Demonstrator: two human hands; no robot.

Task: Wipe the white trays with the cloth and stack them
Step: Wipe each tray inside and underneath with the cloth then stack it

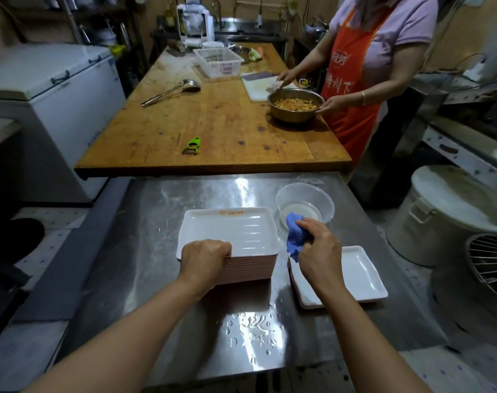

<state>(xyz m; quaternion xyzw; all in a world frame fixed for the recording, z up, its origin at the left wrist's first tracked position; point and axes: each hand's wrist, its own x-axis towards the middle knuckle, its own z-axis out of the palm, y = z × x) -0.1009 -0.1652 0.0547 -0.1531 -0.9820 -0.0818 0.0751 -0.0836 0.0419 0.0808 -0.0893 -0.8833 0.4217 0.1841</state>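
Observation:
A tall stack of white trays (236, 231) stands in the middle of the steel table (162, 251). My left hand (204, 258) grips the near left edge of the top tray, fingers curled over its rim. My right hand (318, 248) holds a bunched blue cloth (294, 236) just to the right of the stack, above the table. A short second stack of white trays (360, 273) lies to the right, partly under my right wrist.
A clear plastic bowl of water (305, 205) sits behind the cloth. Water drops (253, 324) lie on the steel near me. Beyond is a wooden table (213, 123) with a green peeler (192, 145), ladle, basket and a person in an orange apron holding a metal bowl (295, 104).

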